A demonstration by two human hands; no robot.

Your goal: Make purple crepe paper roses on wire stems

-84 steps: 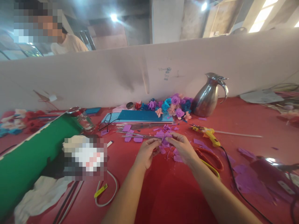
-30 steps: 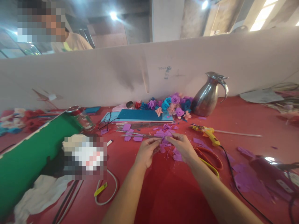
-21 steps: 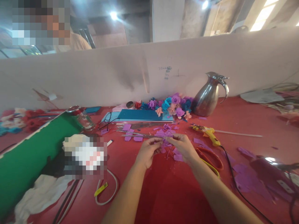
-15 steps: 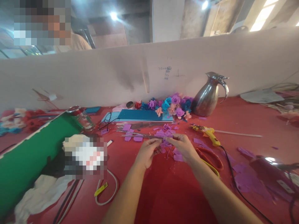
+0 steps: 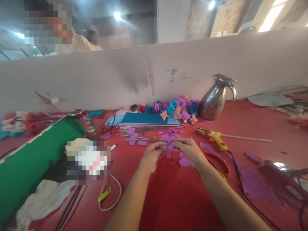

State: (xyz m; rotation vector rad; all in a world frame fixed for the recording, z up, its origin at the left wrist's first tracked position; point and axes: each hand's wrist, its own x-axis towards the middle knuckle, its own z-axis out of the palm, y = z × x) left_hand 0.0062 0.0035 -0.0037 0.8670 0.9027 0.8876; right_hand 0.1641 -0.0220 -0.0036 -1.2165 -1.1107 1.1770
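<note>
My left hand (image 5: 151,156) and my right hand (image 5: 189,151) meet over the red table (image 5: 183,199), both pinching one small purple paper flower piece (image 5: 169,146) between their fingertips. Loose purple petals (image 5: 184,159) lie on the table under and around the hands. Thin metal wires (image 5: 138,139) lie just beyond my left hand. A heap of finished paper flowers (image 5: 176,109) in purple, blue and pink sits further back against the white partition.
A yellow glue gun (image 5: 216,139) with its black cord and red-handled scissors (image 5: 218,162) lie right of my right hand. A steel jug (image 5: 215,98) stands behind. A green roll (image 5: 31,157), blue sheets (image 5: 144,119) and a white cable (image 5: 113,195) lie left. Persons stand beyond the partition.
Both hands stay together on the purple piece with small finger movements. Behind the partition a person shifted and a second person has come into view.
</note>
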